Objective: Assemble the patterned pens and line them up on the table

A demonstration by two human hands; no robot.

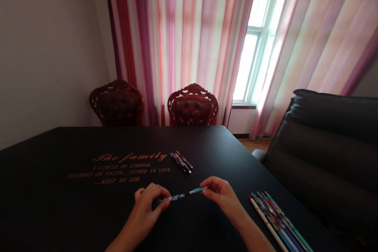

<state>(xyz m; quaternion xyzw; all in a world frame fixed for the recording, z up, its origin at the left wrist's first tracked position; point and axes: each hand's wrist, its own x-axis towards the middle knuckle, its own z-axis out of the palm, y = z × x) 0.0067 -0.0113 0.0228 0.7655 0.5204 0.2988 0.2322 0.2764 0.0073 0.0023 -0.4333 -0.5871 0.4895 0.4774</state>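
A slim pen (178, 197) with a blue-and-white patterned barrel is held just above the dark table, spanning both hands. My left hand (150, 203) pinches the patterned end between thumb and fingers. At the other end, my right hand (222, 196) grips a light blue section between thumb and forefinger. A short black band and a white bit show between the two parts; whether they are joined or apart I cannot tell. Beyond the hands lies a small group of patterned pens (180, 161), side by side. Right of my right hand, several longer pens (279, 222) lie in a slanted row.
The black table (73, 220) carries gold lettering on its left half. Two carved chairs (193, 109) stand behind its far edge. A black leather armchair (327, 157) is close on the right. Striped curtains (183, 39) and a window (251, 59) are at the back.
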